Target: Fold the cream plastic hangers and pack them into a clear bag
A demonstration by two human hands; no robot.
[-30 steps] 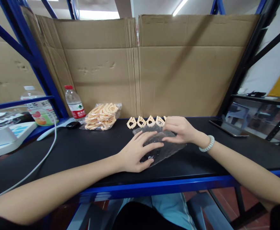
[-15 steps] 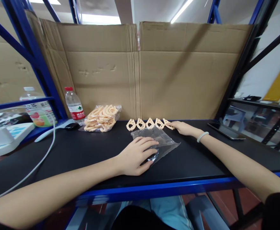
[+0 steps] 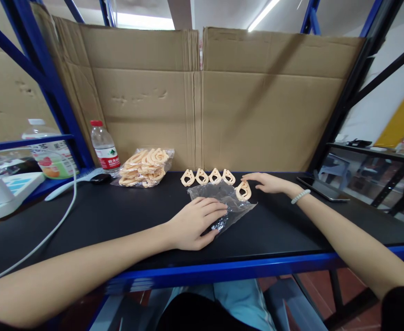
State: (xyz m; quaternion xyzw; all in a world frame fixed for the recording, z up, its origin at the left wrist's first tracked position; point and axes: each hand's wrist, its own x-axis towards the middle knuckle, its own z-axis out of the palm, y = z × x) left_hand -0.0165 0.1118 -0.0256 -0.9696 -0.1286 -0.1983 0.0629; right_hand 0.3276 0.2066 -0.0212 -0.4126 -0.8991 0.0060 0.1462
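"Plastic film, thin and transparent: where do we find the clear bag [image 3: 236, 206]?"

"Flat on the black shelf [image 3: 119, 216], mid-bench. Our left hand [image 3: 193, 223] lies on its near end, palm down, fingers spread, gripping nothing. One beige clip [image 3: 243, 191] sits at its far right edge."

"And our right hand [image 3: 266, 182]?"

"Released, fingers extended, tips just beside that clip. Whether they touch it, we cannot tell."

"Handling?"

"We judge the film very light, limp and slippery on the smooth top; it crumples rather than breaks. Pinch it at a free edge on the right side. The clip looks rigid and light, so grip it by its rim."

"Clearances?"

"A row of four clips [image 3: 209, 176] lies just behind, near the cardboard wall [image 3: 257, 115]. A packed pouch [image 3: 143, 166] and a water bottle [image 3: 104, 147] sit well to the left, and a phone [image 3: 322, 188] sits to the right. Open room lies between the clear bag and the blue front edge [image 3: 222, 271]."
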